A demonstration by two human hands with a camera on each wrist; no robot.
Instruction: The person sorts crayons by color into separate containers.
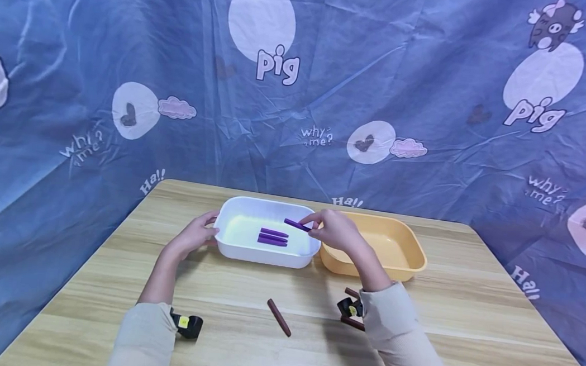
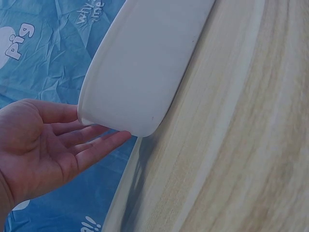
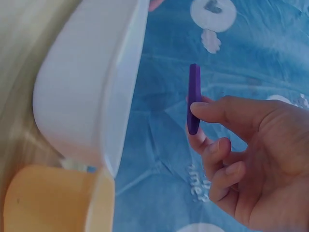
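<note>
My right hand (image 1: 337, 230) pinches a purple crayon (image 3: 194, 87) between thumb and fingertips, over the right end of a white plastic bin (image 1: 263, 257). Several more purple crayons (image 1: 272, 240) lie side by side on the bin's floor. At the bin's left end, my left hand (image 1: 199, 234) touches the outer wall; the left wrist view shows its fingers (image 2: 108, 147) nearly straight against that end and the thumb at the rim. A brown crayon (image 1: 278, 317) lies on the table in front of the bin.
A yellow bin (image 1: 394, 256) stands against the right end of the white one. More brown crayons (image 1: 353, 322) lie partly hidden under the right wrist. The wooden table (image 1: 223, 335) ends at a blue printed cloth (image 1: 190, 48) behind the bins.
</note>
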